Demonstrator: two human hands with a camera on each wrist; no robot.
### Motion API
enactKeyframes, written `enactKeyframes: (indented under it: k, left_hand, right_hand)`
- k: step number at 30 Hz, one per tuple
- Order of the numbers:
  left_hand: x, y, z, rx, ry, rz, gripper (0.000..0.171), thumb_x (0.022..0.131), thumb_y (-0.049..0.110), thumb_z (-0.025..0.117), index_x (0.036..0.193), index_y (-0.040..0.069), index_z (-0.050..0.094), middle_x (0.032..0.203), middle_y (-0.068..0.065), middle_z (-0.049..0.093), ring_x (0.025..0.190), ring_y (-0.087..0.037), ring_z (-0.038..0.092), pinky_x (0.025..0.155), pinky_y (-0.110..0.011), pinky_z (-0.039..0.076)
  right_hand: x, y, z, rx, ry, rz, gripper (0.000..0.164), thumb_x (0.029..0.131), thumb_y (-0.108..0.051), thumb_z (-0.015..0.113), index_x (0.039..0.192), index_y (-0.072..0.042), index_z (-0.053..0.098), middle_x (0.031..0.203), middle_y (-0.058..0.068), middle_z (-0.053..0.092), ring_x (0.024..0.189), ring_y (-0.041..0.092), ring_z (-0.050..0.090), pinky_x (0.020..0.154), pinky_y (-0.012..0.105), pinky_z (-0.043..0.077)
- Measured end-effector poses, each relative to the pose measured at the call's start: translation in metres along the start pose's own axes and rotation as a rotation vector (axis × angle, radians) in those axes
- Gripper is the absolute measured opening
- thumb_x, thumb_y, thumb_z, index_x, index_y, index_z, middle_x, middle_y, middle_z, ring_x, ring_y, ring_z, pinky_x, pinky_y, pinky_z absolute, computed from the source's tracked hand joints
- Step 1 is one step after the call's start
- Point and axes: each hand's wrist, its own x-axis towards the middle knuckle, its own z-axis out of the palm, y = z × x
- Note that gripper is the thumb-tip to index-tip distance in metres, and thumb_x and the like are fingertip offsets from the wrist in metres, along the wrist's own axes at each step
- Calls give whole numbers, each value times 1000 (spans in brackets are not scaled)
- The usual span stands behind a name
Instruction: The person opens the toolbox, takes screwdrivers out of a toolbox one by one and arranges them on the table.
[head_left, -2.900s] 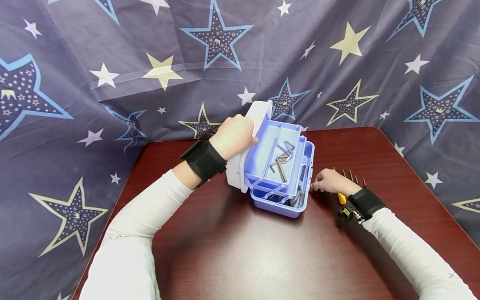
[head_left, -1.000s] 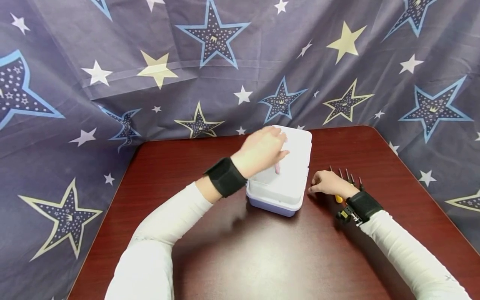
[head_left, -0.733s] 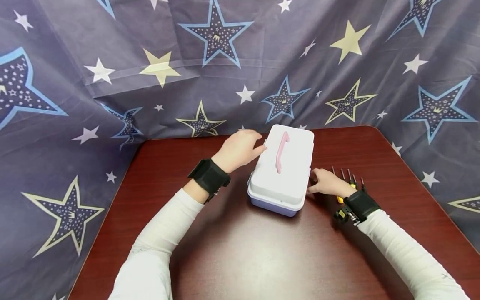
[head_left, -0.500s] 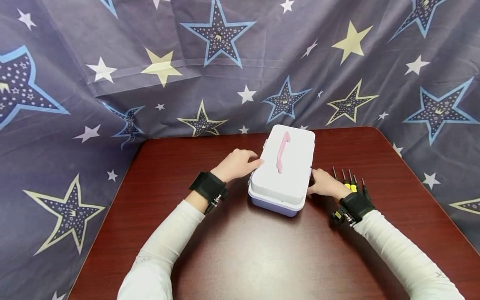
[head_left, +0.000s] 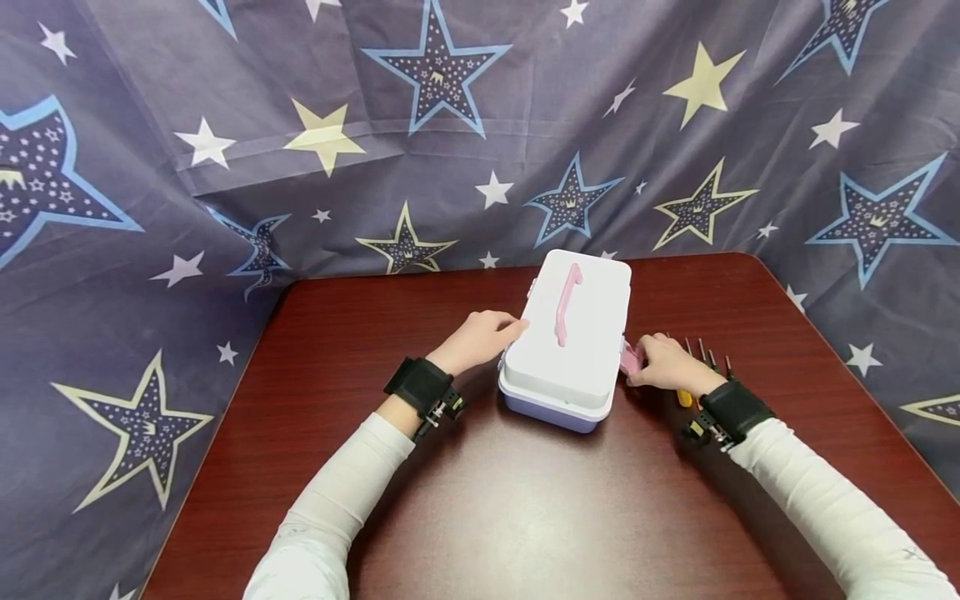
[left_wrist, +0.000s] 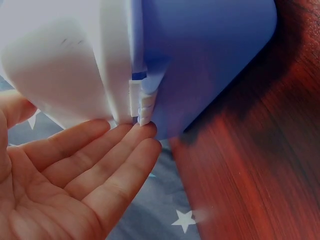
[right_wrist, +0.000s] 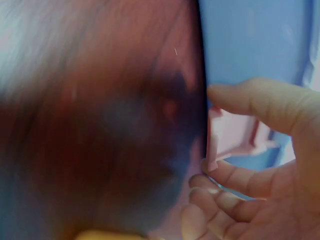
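Observation:
A toolbox (head_left: 536,367) with a white lid, a pink handle (head_left: 565,310) and a blue-purple base stands on the table, its lid down. At its left side is my left hand (head_left: 480,340). In the left wrist view, the extended fingers (left_wrist: 122,170) touch the back edge near a white hinge (left_wrist: 146,102). My right hand (head_left: 667,365) is at the opposite side and pinches a pink latch (head_left: 630,358) between thumb and fingers. Seen from the right wrist, the latch (right_wrist: 235,132) is tilted out from the blue wall. The box's contents are hidden.
Several screwdrivers lie right of the box, partly behind my right hand; a yellow handle (head_left: 684,398) and thin shafts (head_left: 702,348) show. The dark red table (head_left: 480,500) meets a star-patterned curtain (head_left: 315,217) at the back and sides.
The lid has come down over the trays of hex keys. My left hand has left the lid top for the box's left side. The pink latch now shows in my right hand.

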Motion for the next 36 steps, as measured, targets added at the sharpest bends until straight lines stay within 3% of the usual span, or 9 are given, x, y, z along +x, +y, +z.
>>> enactKeyframes:
  k: [6, 12, 18, 23, 31, 36]
  left_hand:
    - [-1, -1, 2, -10, 17, -12, 51, 96, 51, 44, 121, 11, 65, 110, 0, 67, 97, -10, 59, 85, -32, 49]
    - [0, -2, 3, -13, 15, -13, 51, 96, 51, 44, 121, 10, 65, 110, 0, 67, 95, -10, 59, 84, -31, 50]
    - [0, 1, 3, -16, 8, -17, 52, 96, 51, 44, 121, 10, 65, 111, -1, 67, 95, -11, 59, 85, -32, 50]
    - [1, 2, 3, -15, 10, -2, 53, 96, 51, 44, 121, 10, 65, 111, -1, 67, 96, -11, 60, 85, -32, 50]
    - [1, 0, 2, -11, 30, -9, 52, 96, 51, 44, 119, 10, 66, 110, -1, 67, 96, -11, 60, 85, -32, 50]
    - [-1, 1, 2, -6, 27, -12, 52, 96, 51, 43, 120, 10, 66, 110, -1, 67, 96, -11, 60, 85, -31, 49]
  right_hand:
    - [-10, -1, -30, -32, -9, 2, 43, 72, -22, 78, 97, 5, 56, 85, 14, 54, 75, 26, 47, 61, 33, 40]
    - [-9, -17, -47, -83, 40, -36, 47, 73, -20, 76, 104, 9, 56, 92, 19, 58, 82, 32, 50, 71, 43, 44]
    - [-1, -30, -45, -27, 61, -53, 47, 74, -19, 77, 107, 8, 56, 98, 21, 61, 88, 32, 53, 79, 46, 47]
    - [2, -30, -33, 16, 62, -17, 47, 75, -17, 77, 109, 7, 55, 99, 22, 62, 87, 31, 55, 79, 46, 49]
    - [-6, -24, -19, 284, 56, 51, 46, 84, -15, 69, 120, 7, 54, 103, 20, 65, 92, 27, 62, 74, 35, 52]
    - [-13, -18, -22, 749, -97, 138, 51, 94, -14, 57, 132, 17, 41, 113, 20, 63, 98, 20, 63, 89, 35, 52]
